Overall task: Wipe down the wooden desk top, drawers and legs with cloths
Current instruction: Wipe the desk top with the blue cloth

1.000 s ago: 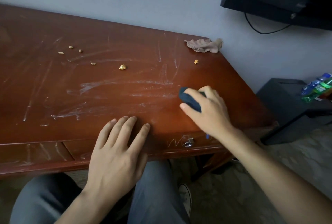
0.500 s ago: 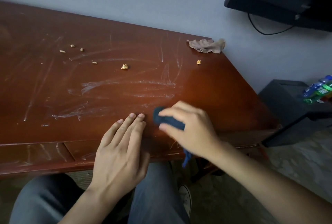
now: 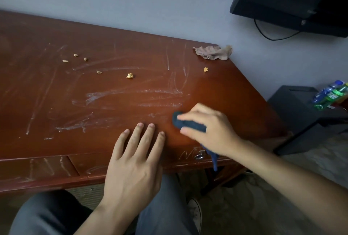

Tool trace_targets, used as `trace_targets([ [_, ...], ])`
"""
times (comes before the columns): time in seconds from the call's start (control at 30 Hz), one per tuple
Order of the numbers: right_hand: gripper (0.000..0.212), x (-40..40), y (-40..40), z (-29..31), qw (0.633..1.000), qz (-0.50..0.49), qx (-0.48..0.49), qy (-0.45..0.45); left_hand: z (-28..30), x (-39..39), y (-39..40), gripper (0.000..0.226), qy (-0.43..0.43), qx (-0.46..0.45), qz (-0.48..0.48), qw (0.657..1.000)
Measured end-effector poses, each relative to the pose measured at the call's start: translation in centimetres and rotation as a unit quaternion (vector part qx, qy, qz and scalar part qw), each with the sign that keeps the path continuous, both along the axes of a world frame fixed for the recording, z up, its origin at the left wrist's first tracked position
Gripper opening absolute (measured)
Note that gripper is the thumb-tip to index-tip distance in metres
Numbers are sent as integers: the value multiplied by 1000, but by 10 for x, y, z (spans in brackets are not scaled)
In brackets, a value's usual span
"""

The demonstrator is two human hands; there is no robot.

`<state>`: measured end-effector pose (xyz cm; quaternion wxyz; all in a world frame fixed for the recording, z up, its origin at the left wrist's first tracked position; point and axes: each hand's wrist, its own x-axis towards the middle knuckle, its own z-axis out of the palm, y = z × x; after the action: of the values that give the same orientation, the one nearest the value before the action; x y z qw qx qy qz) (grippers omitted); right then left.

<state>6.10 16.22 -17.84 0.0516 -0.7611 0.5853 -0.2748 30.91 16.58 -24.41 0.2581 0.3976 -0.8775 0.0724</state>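
The wooden desk top (image 3: 116,91) fills the left and centre of the frame, streaked white and dotted with crumbs (image 3: 129,75). My right hand (image 3: 211,129) grips a bunched dark blue cloth (image 3: 188,122) against it, right of centre. My left hand (image 3: 133,161) lies flat, fingers straight, at the front edge. A tan cloth (image 3: 212,52) sits at the far corner.

The reddish-brown wooden counter (image 3: 105,87) stands against the wall, its top streaked with whitish smears. On it lie scattered small yellowish crumbs (image 3: 129,75), a crumpled beige cloth (image 3: 212,52) at the far right corner, and a dark blue cloth (image 3: 188,122) near the front edge.
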Motion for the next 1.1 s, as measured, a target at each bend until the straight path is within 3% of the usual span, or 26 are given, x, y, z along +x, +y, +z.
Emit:
trace_targets([
  [0.1, 35, -14, -8, 5, 999, 42, 16, 26, 9, -6, -4, 60, -15, 2, -14, 1000],
  [0.23, 30, -60, -76, 9, 981, -168, -5, 92, 20, -23, -15, 58, -14, 3, -46, 999],
  [0.3, 30, -66, -93, 8, 970, -226, 2, 88, 16, -27, -17, 62, -12, 1, -48, 999],
  [0.37, 29, -49, -85, 5, 977, -201, -4, 75, 9, -27, -17, 64, -13, -14, -40, 999],
  [0.53, 33, -14, -16, 0, 1000, 7, -6, 18, -2, -33, -15, 60, 8, -47, -5, 999],
  [0.6, 34, -19, -12, 1, 999, 43, 14, 17, -5, -36, -16, 58, 12, -58, -2, 998],
  [0.87, 29, -48, -102, 3, 975, -210, -3, 71, -8, -35, -17, 56, 16, -72, 4, 997],
  [0.93, 28, -26, -91, 2, 981, -182, -14, 70, -8, -35, -17, 56, 18, -74, 4, 997],
  [1.1, 37, 3, -25, 1, 998, 56, 0, 18, -8, -36, -16, 56, 26, -76, 9, 997],
])
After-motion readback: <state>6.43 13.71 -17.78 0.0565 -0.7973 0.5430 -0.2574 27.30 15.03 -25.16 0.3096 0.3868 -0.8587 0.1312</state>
